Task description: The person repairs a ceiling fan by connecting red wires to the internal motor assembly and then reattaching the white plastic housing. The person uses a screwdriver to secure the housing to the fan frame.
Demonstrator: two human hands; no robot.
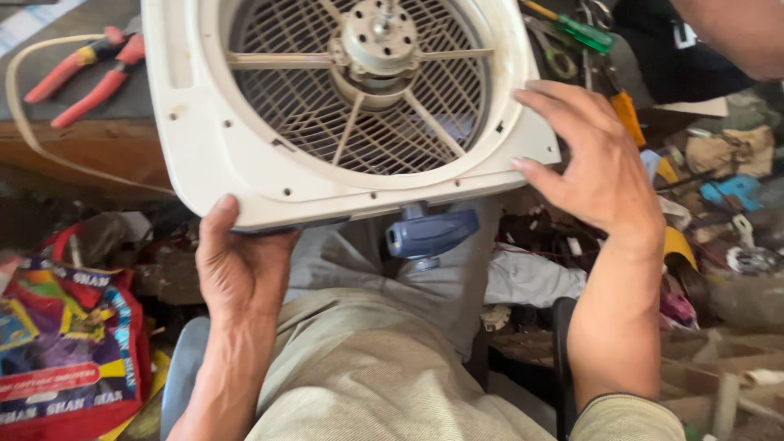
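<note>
Now I grip the white fan housing underneath with my left hand, right hand spread flat on its rim (level, motor hub centred).

Two hands: left hand, right hand. One white fan housing, with one grille and one motor hub. One blue knob. One pair of red-handled pliers. One green-handled screwdriver. One orange-handled tool. One colourful printed bag. One pale cord. Right-side clutter too jumbled to count.
</note>
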